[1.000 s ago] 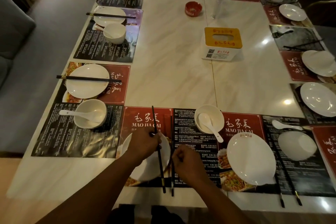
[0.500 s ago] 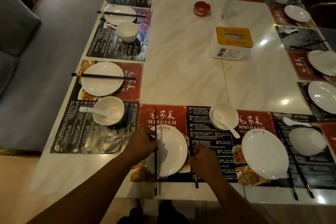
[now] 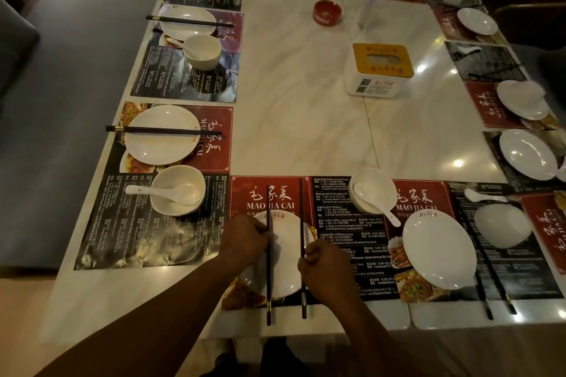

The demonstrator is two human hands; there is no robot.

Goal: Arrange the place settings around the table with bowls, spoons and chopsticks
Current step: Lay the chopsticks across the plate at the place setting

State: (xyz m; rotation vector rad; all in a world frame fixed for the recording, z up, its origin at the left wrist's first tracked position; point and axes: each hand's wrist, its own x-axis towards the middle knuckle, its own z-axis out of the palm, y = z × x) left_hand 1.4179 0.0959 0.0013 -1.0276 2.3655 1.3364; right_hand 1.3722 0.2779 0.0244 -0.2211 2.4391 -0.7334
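Pinching the left chopstick (image 3: 268,285) with my left hand (image 3: 245,242) and the right chopstick (image 3: 301,208) with my right hand (image 3: 324,266), I hold both parallel across the white plate (image 3: 284,272) on the red placemat (image 3: 245,193) printed "MAO JIA CAI".

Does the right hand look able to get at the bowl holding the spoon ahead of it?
Probably yes: the bowl sits near the right hand, nothing standing between, though that hand pinches a chopstick it should release first.
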